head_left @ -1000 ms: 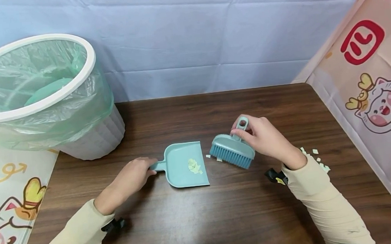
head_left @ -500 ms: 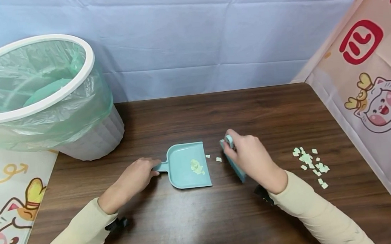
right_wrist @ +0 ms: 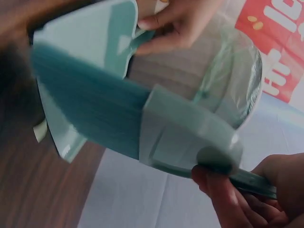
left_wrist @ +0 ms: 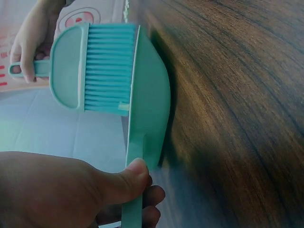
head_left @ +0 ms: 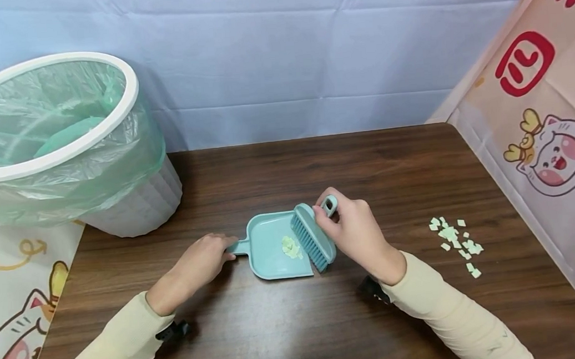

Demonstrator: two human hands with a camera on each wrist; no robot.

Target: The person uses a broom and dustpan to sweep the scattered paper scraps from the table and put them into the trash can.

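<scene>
My left hand [head_left: 200,266] grips the short handle of a pale teal dustpan [head_left: 268,261] that lies on the table with its mouth to the right. Inside the pan sits a small heap of light green paper scraps [head_left: 291,247]. With my right hand [head_left: 358,233] I hold a matching hand brush [head_left: 316,236] by its handle, tilted, its bristles over the pan's front lip. A scrap clings near the bristle tips in the left wrist view, and the right wrist view shows one scrap [right_wrist: 41,131] by the lip.
More green scraps [head_left: 454,237] lie scattered on the wooden table [head_left: 391,161] at the right. A white bin [head_left: 136,204] with a green liner bag stands at the back left. Pale cloth [head_left: 259,64] hangs behind, and a printed panel [head_left: 535,145] borders the right side.
My right hand has swung the brush left, from beyond the pan to over its front lip. Two loose scraps by the lip are now hidden in the head view. The left hand shifts slightly right.
</scene>
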